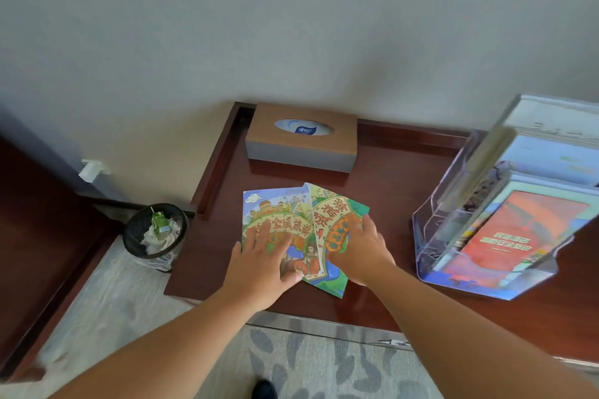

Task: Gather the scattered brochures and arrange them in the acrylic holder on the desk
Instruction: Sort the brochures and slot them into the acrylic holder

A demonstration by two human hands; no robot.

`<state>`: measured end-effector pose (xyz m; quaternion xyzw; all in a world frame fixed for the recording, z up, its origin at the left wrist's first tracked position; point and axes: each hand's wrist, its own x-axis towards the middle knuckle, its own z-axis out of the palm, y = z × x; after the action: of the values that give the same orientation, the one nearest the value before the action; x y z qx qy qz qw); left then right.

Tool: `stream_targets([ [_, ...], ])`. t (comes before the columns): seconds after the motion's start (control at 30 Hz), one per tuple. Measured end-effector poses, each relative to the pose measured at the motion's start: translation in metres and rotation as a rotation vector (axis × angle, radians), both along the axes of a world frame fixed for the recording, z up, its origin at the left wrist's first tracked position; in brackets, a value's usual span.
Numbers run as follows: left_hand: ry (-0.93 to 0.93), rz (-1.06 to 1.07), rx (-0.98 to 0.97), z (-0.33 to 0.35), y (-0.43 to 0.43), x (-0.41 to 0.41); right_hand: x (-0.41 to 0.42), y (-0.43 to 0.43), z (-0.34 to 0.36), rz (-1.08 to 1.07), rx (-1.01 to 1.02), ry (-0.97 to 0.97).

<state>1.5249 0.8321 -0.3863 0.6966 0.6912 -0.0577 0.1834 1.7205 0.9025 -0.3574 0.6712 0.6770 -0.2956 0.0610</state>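
The counter (389,178) is dark red-brown wood with a smooth, glossy varnish that mirrors the things on it. The brochures (282,214) are printed paper with a slight sheen. The acrylic holder (431,230) is clear, shiny plastic. The tissue box (301,146) has a matt wood-grain top and dull grey sides. The wastebasket (129,236) is black mesh. The carpet (324,366) looks soft and matt, and the wall (291,26) is matt too.

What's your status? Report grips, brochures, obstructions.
Left grip flat on left brochure. Right grip flat on right brochure. Acrylic holder at right, part-filled. Nothing between.
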Motion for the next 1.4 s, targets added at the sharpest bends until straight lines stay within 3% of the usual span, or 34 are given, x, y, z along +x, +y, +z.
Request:
stream_targets([
  [0.1,-0.003,-0.04,0.042,-0.007,-0.004,-0.012,-0.002,0.021,-0.005,0.081,0.077,-0.119],
  [0.23,-0.042,-0.005,0.112,-0.008,-0.001,-0.025,-0.01,0.039,-0.012,0.137,0.012,-0.198],
  [0.53,0.016,0.197,0.082,-0.011,0.015,-0.019,-0.005,0.043,0.002,0.065,0.017,-0.33],
  [0.9,-0.018,0.308,0.04,-0.009,0.025,-0.019,0.029,0.038,0.022,-0.176,0.167,0.018],
  [1.27,0.018,0.279,0.019,-0.005,0.01,0.004,0.039,0.051,0.084,-0.291,0.455,0.059],
  [1.4,0.022,0.236,0.009,-0.002,0.013,0.012,0.034,0.057,0.097,-0.358,0.516,0.198],
])
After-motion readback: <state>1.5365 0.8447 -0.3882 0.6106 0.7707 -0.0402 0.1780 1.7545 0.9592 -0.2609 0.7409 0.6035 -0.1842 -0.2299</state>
